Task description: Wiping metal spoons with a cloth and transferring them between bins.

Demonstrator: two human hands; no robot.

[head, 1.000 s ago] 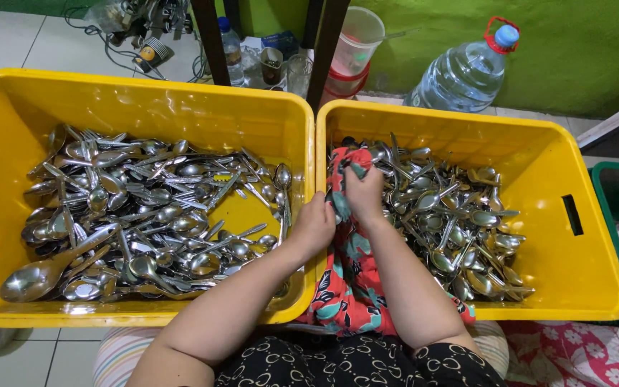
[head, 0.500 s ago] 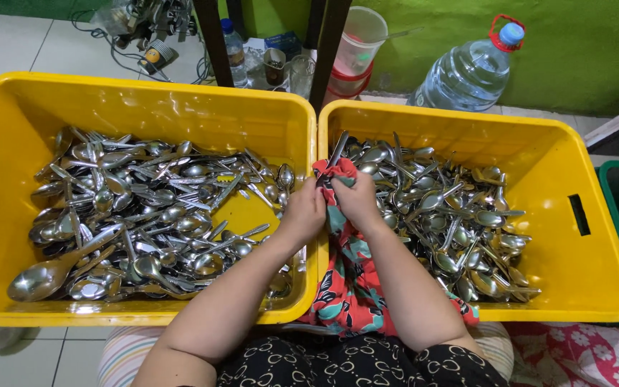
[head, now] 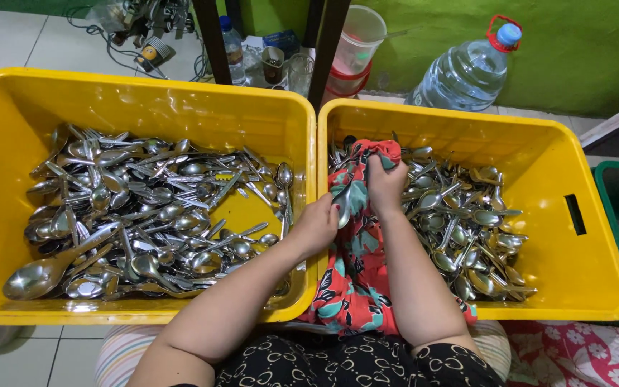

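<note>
The right hand [head: 387,180] is clenched shut around a bunched fold of the red floral cloth with teal leaves [head: 356,272], gripping it above the heap of spoons in the right yellow plastic crate [head: 574,287]. The left hand [head: 317,223] is curled closed at the wall where the two crates meet, pinching a shiny steel spoon [head: 343,206] whose bowl pokes out against the cloth; how tightly its fingers press cannot be told. The cloth drapes from the right hand down over the near rim of the right crate onto the person's lap. There are two crates: the left yellow plastic crate [head: 8,107] and the right one, each holding a loose pile of steel spoons and forks too many to count. Behind them stand one large clear water jug with a blue cap [head: 467,75], one small plastic bottle [head: 232,46] and one translucent plastic tub [head: 356,39].
</note>
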